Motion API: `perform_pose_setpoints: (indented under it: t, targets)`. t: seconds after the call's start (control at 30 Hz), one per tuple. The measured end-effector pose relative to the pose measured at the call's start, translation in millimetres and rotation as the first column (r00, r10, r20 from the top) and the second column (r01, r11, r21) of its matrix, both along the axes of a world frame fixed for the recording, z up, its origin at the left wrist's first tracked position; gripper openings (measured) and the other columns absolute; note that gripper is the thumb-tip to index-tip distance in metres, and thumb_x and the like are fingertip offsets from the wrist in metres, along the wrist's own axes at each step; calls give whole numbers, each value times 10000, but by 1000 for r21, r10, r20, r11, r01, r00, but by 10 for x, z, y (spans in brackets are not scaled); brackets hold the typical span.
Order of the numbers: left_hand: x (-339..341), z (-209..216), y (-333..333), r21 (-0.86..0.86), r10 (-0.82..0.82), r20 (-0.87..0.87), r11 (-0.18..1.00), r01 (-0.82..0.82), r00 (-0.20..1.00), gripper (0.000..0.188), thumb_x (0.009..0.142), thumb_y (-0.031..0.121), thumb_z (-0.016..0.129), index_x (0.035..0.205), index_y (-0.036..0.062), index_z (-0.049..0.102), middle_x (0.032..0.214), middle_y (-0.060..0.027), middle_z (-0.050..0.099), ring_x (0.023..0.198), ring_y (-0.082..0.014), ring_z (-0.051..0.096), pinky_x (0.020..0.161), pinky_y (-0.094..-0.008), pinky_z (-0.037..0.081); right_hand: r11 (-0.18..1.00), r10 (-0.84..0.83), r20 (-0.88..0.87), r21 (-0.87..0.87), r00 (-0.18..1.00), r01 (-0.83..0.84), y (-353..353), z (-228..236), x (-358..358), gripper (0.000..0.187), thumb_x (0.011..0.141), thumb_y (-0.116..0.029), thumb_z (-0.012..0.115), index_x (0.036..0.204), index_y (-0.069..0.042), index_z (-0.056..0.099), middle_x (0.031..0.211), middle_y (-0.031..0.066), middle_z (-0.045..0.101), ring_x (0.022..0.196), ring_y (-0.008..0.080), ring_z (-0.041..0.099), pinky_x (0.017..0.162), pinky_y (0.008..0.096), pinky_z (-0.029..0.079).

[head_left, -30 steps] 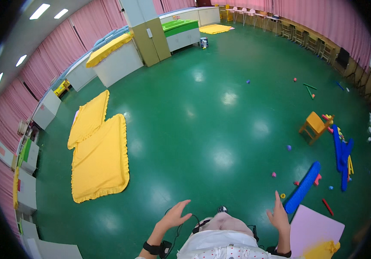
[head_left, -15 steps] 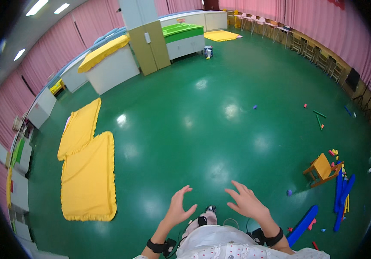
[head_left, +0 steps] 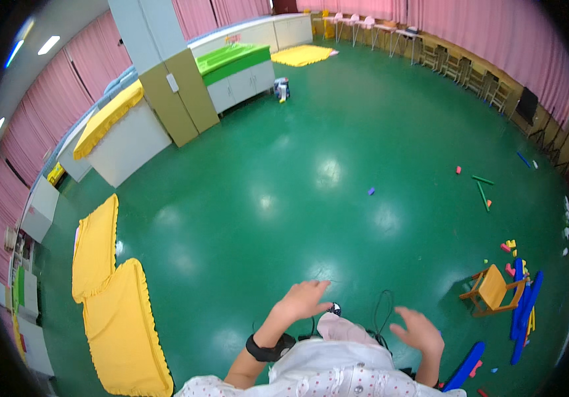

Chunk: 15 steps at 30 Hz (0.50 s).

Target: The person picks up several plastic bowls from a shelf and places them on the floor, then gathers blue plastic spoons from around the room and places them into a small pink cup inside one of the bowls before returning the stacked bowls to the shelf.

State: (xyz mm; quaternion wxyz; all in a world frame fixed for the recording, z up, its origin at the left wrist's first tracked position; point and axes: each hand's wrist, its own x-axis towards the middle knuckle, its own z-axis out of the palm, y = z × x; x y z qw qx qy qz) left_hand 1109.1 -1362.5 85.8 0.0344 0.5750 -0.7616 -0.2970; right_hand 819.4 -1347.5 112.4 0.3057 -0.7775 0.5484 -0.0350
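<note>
View has swung since earlier: small yellow chair [head_left: 493, 288] now right of both hands. Left hand [head_left: 302, 299] and right hand [head_left: 419, 329] open, fingers spread, holding nothing, above green floor [head_left: 337, 145]. Right wrist cut off by torso.

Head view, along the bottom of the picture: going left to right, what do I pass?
Yellow mats → left hand → right hand → small yellow chair → blue foam pieces
</note>
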Motion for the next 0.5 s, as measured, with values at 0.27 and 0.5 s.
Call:
perform_pose_setpoints:
  t: [0.27, 0.5]
  targets:
    - [615, -32, -1909, -88, 244, -29, 965, -245, 969, 550, 763, 334, 589, 1192, 44, 405, 1063, -206, 530, 969, -358, 515, 826, -425, 411, 879, 468, 73, -139, 881, -455, -2814, 186, 1235, 411, 810, -240, 537, 1150, -27, 450, 1075, 182, 533, 938, 336, 534, 798, 404, 430]
    - [1140, -138, -4053, 48, 324, 137, 942, -333, 936, 539, 757, 349, 595, 1158, 32, 423, 1017, -202, 547, 926, -352, 537, 764, -409, 449, 938, 339, -91, -35, 936, -344, -5089, 166, 1400, 424, 800, -258, 546, 1153, -45, 448, 1048, 181, 543, 950, 338, 531, 801, 422, 424]
